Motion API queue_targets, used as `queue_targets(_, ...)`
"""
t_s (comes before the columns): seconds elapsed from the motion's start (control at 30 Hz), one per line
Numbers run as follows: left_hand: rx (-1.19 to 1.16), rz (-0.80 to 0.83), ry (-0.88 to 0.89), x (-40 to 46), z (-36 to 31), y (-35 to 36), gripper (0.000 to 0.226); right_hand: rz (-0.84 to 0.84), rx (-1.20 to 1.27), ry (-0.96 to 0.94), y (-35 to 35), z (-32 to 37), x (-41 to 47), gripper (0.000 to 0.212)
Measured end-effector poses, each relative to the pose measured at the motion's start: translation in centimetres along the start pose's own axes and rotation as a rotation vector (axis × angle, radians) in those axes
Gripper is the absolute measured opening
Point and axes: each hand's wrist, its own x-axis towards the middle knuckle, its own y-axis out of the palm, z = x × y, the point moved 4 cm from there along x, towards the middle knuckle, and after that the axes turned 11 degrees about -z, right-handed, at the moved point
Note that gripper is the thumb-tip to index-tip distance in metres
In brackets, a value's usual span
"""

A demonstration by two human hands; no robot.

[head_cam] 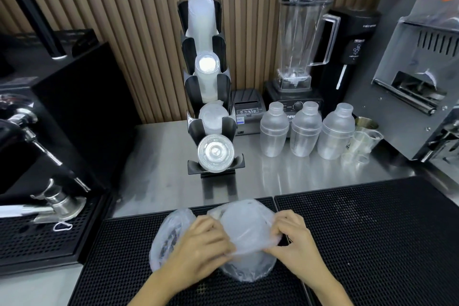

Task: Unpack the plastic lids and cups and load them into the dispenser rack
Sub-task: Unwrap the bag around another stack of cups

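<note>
A thin clear plastic bag (244,231) lies on the black rubber mat at the counter's front, with a stack of lids inside it. My left hand (198,243) grips the bag's left side and my right hand (295,238) pinches its right side. A second clear bag (165,241) sits just to the left, partly under my left wrist. Behind them stands the black dispenser rack (211,97). Its upper tiers hold cup stacks, and a flat clear lid (215,153) faces out of the bottom slot.
Three frosted shaker bottles (305,129) and small measuring cups (362,144) stand right of the rack. A blender (301,40) and receipt printer (248,109) sit behind. An espresso machine with portafilter (49,196) is at the left; a steel machine (422,82) at the right.
</note>
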Motion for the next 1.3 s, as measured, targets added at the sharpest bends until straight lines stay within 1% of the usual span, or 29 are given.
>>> queue_targets(0.07,0.092,0.024,0.132,-0.7,-0.6,0.2,0.01,-0.041,-0.017,-0.032,0.0,-0.1,-0.3,0.017)
queue_targets(0.1,0.132,0.047,0.176,-1.0,-0.9,0.3,0.012,-0.075,-0.034,-0.066,-0.1,-0.2,-0.5,0.016)
queue_targets(0.17,0.183,0.122,0.185,-1.6,-1.0,0.7,0.017,-0.138,-0.103,-0.192,-0.1,-0.3,-1.0,0.015)
queue_targets(0.2,0.196,0.163,0.153,-1.9,-0.9,0.9,0.02,-0.166,-0.147,-0.252,-0.1,-0.4,-1.3,0.012)
queue_targets(0.27,0.176,0.221,0.002,-2.3,-0.5,1.1,0.024,-0.203,-0.212,-0.3,0.1,-0.7,-1.9,0.01)
queue_targets(0.37,0.018,0.164,-0.336,-2.7,0.2,0.9,0.019,-0.257,-0.297,-0.306,0.3,-1.4,-2.8,0.006)
queue_targets(0.43,0.019,0.15,-0.427,-2.9,0.5,1.0,0.016,-0.301,-0.333,-0.322,0.4,-1.6,-3.4,0.005)
queue_targets(0.5,0.007,0.153,-0.488,-3.6,0.7,1.4,0.011,-0.336,-0.338,-0.297,0.5,-1.7,-3.9,0.011)
queue_targets(0.53,-0.028,0.136,-0.534,-3.7,0.5,1.5,0.009,-0.332,-0.333,-0.276,0.5,-1.6,-3.9,0.013)
queue_targets(0.57,-0.077,0.082,-0.618,-3.8,0.4,1.4,0.008,-0.315,-0.327,-0.251,0.5,-1.6,-3.9,0.01)
queue_targets(0.6,-0.144,0.007,-0.773,-3.8,0.7,1.2,0.011,-0.296,-0.32,-0.23,0.5,-1.5,-3.9,0.006)
queue_targets(0.67,-0.372,-0.141,-1.135,-3.6,1.5,1.0,0.022,-0.255,-0.269,-0.156,0.3,-1.6,-3.7,0.006)
queue_targets(0.7,-0.414,-0.246,-1.217,-3.0,1.9,0.6,0.024,-0.256,-0.209,-0.085,0.1,-1.4,-3.5,0.006)
queue_targets(0.73,-0.367,-0.336,-1.208,-2.2,2.3,0.1,0.021,-0.273,-0.116,0.025,0.0,-1.2,-3.2,0.006)
queue_targets(0.77,-0.308,-0.366,-1.154,-0.9,2.5,-0.4,0.011,-0.297,-0.004,0.142,0.0,-0.9,-2.8,0.003)
queue_targets(0.8,-0.271,-0.316,-1.073,0.3,2.6,-0.5,0.01,-0.303,0.107,0.258,0.3,-0.7,-2.2,0.005)
queue_targets(0.83,-0.226,-0.197,-1.004,1.4,2.7,0.0,0.023,-0.276,0.189,0.367,0.9,-0.7,-1.7,0.011)
queue_targets(0.87,-0.17,-0.053,-0.937,2.2,2.9,0.8,0.033,-0.235,0.256,0.459,1.6,-0.8,-1.1,0.013)
queue_targets(0.9,-0.134,0.058,-0.908,2.6,3.1,1.7,0.035,-0.206,0.322,0.55,2.3,-0.9,-0.7,0.009)
queue_targets(0.93,-0.12,0.099,-0.915,2.9,3.3,2.5,0.03,-0.204,0.381,0.624,2.9,-1.0,-0.3,0.011)
queue_targets(0.97,-0.114,0.082,-0.938,3.2,3.4,2.9,0.023,-0.226,0.435,0.687,3.3,-1.0,0.0,0.017)
queue_targets(1.03,-0.074,-0.016,-0.969,3.1,3.6,3.0,0.019,-0.293,0.535,0.752,4.0,-0.6,0.7,0.022)
queue_targets(1.1,-0.026,-0.093,-1.009,2.5,4.4,2.6,0.017,-0.327,0.585,0.766,4.8,0.3,1.3,0.019)
queue_targets(1.13,-0.021,-0.124,-1.07,2.0,5.2,2.3,0.023,-0.32,0.596,0.77,5.1,0.7,1.6,0.017)
queue_targets(1.17,-0.048,-0.149,-1.171,1.3,6.0,2.2,0.033,-0.302,0.598,0.788,5.5,0.9,1.9,0.014)
queue_targets(1.2,-0.117,-0.162,-1.289,0.4,6.5,2.2,0.036,-0.281,0.605,0.819,5.7,0.8,2.3,0.013)
queue_targets(1.23,-0.188,-0.161,-1.386,-0.5,6.8,2.5,0.032,-0.247,0.62,0.871,5.9,0.4,2.6,0.012)
queue_targets(1.27,-0.208,-0.132,-1.418,-1.3,6.8,2.8,0.026,-0.2,0.644,0.93,6.1,-0.1,2.9,0.01)
queue_targets(1.3,-0.162,-0.083,-1.372,-2.1,6.7,3.1,0.026,-0.144,0.645,0.984,6.2,-0.6,3.0,0.008)
